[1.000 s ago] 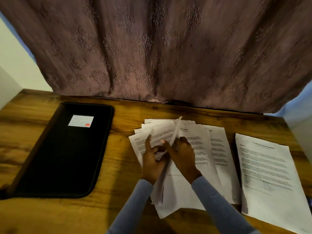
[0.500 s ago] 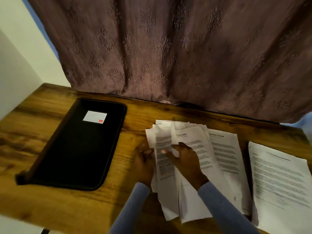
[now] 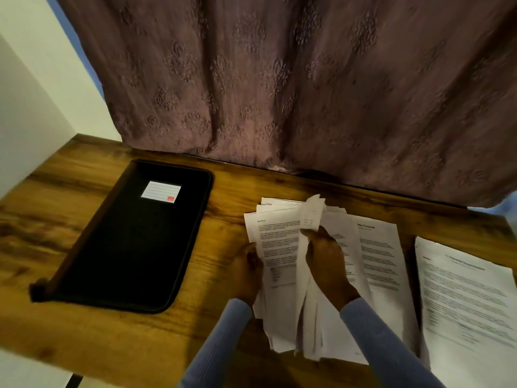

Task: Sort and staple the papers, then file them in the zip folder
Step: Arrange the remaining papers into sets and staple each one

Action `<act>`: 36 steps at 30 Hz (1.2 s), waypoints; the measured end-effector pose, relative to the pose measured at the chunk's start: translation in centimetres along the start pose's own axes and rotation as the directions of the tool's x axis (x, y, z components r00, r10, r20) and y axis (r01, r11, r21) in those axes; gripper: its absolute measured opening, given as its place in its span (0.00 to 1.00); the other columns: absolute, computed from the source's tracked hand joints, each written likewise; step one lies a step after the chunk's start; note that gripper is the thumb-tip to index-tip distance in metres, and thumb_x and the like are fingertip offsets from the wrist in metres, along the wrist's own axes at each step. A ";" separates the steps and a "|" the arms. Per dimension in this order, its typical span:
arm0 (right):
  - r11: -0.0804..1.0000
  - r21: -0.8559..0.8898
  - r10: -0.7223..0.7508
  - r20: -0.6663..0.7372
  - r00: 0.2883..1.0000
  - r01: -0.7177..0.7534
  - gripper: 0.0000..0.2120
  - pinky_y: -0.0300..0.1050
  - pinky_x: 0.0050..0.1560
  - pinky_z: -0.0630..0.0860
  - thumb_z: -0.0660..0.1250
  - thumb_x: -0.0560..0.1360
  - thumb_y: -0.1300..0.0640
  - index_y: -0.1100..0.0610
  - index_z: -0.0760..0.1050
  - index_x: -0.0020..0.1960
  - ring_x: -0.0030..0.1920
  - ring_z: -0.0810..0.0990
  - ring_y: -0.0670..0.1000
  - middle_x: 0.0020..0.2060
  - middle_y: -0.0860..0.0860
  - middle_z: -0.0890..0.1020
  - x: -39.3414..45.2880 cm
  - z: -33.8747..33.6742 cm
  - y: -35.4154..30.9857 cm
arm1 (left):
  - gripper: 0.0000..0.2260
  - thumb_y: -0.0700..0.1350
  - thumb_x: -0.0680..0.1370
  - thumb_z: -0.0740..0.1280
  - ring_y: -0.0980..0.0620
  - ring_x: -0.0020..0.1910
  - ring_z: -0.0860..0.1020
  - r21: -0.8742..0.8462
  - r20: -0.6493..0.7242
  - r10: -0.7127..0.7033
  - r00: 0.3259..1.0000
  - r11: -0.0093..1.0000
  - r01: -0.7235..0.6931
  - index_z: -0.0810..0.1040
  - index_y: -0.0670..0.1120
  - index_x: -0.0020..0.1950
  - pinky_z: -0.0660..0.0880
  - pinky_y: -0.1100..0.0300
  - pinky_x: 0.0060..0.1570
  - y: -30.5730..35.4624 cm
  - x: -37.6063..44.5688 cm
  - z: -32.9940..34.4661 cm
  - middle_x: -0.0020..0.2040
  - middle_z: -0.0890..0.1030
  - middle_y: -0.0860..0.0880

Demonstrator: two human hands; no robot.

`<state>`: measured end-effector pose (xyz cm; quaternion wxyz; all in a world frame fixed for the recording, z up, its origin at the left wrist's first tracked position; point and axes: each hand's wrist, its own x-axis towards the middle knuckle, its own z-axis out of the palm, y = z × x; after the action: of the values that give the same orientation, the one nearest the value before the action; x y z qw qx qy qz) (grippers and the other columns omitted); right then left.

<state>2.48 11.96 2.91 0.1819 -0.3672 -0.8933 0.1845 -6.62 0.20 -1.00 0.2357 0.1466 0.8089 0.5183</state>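
Loose white printed paper sheets (image 3: 279,247), fanned in an untidy stack on the brown wood-grain table (image 3: 84,219), are the working item; sorting stage, judged not finished, since edges are splayed and nothing looks stapled. Left hand (image 3: 247,271) sits at the stack's left edge, fingers tucked under the sheets with the thumb side against the margin; it appears to steady and lift that edge so pages can be separated, though how tightly it grips is partly hidden by paper. Right hand (image 3: 327,264) lies on top of the stack, fingers curled and pinching one sheet whose upper end stands curled and raised above the fingertips, likely to peel it off for reading or reassignment. Relative to this pinch: the bulk of the stack lies directly under and to the left of it; a further overlapped sheet lies just right of the wrist. A separate white printed page pile (image 3: 464,298) lies well to the right of the right hand, apart from the fan; probably an already sorted set. Black rectangular zip folder with a white label (image 3: 134,236) lies closed and flat, left of the left hand, not touching the papers. No stapler visible. Mauve patterned curtain (image 3: 279,79) hangs beyond the table.
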 end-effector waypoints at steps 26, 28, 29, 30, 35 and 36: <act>0.957 0.226 0.186 -0.003 0.983 -0.181 0.09 0.52 0.54 0.77 0.62 0.76 0.67 0.63 0.76 0.55 0.55 0.78 0.64 0.59 0.63 0.77 -0.4 -1.0 1.9 | 0.14 0.32 0.70 0.71 0.47 0.52 0.79 -0.243 0.081 -0.062 0.995 0.967 0.080 0.73 0.45 0.50 0.77 0.56 0.52 -0.3 1.0 0.2 0.54 0.80 0.43; 0.951 0.244 0.197 0.006 0.980 -0.192 0.08 0.47 0.54 0.74 0.62 0.76 0.67 0.65 0.76 0.54 0.56 0.78 0.64 0.59 0.63 0.77 -0.3 -0.7 1.9 | 0.14 0.33 0.71 0.71 0.52 0.51 0.79 -0.188 0.111 0.047 0.993 0.982 -0.025 0.76 0.42 0.54 0.78 0.59 0.54 -0.4 0.9 0.3 0.55 0.80 0.45; 0.952 0.241 0.192 0.006 0.981 -0.188 0.08 0.43 0.54 0.72 0.62 0.76 0.67 0.65 0.76 0.54 0.57 0.77 0.63 0.60 0.62 0.76 -0.3 -0.6 1.9 | 0.13 0.34 0.72 0.71 0.55 0.52 0.79 -0.139 0.144 0.102 0.984 0.987 -0.082 0.77 0.42 0.55 0.76 0.57 0.57 -0.5 0.9 0.4 0.56 0.80 0.47; 0.951 0.246 0.193 0.008 0.981 -0.189 0.09 0.41 0.53 0.71 0.62 0.76 0.66 0.65 0.76 0.54 0.58 0.77 0.62 0.61 0.61 0.76 -0.3 -0.5 1.8 | 0.12 0.36 0.73 0.70 0.54 0.54 0.78 -0.074 0.173 0.151 0.973 0.987 -0.140 0.78 0.43 0.56 0.74 0.53 0.60 -0.5 0.8 0.5 0.57 0.79 0.49; 0.910 0.338 0.223 0.087 0.971 -0.240 0.16 0.46 0.60 0.69 0.69 0.73 0.59 0.62 0.74 0.59 0.65 0.71 0.59 0.63 0.59 0.74 -0.4 -0.1 1.6 | 0.15 0.44 0.76 0.67 0.47 0.67 0.71 0.137 0.203 0.161 0.966 0.972 -0.191 0.76 0.46 0.63 0.65 0.50 0.68 -0.6 0.2 1.0 0.66 0.75 0.48; 0.916 0.318 0.225 0.092 0.970 -0.243 0.16 0.47 0.61 0.69 0.69 0.73 0.59 0.62 0.74 0.60 0.66 0.70 0.59 0.63 0.59 0.74 -0.4 0.0 1.6 | 0.15 0.44 0.77 0.66 0.46 0.68 0.70 0.188 0.203 0.185 0.962 0.956 -0.224 0.75 0.46 0.64 0.64 0.52 0.69 -0.6 0.1 1.0 0.66 0.74 0.48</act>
<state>3.70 12.77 2.13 0.1929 -0.4312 -0.8044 0.3602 -6.11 0.80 -1.90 0.2373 0.3007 0.8142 0.4362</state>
